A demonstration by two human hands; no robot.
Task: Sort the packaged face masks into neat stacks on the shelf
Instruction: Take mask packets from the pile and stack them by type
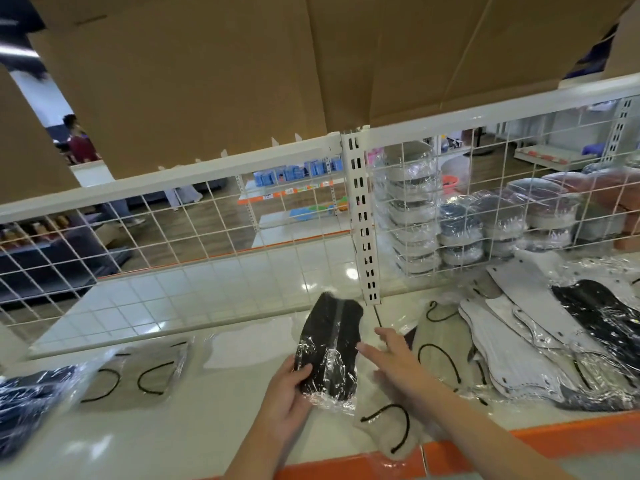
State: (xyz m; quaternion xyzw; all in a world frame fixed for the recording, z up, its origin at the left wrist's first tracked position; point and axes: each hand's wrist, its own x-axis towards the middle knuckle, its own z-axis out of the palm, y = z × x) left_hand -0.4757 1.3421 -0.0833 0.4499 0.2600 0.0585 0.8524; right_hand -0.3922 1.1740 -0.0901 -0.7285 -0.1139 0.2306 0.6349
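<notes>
A white shelf [194,431] with an orange front edge carries many wrapped masks: a fanned pile of white and black ones [540,344] lies at the right, grey masks [135,374] with black loops lie at the left, and one white mask [252,342] lies flat near the middle. Behind them stands a wire grid [173,223], and cardboard [221,74] rises above it. The left hand [285,398] grips the lower end of a black mask [329,351] in clear wrap, lifted a little over the shelf centre, while the right hand [391,358] is just beside it with fingers straight and spread, holding nothing.
</notes>
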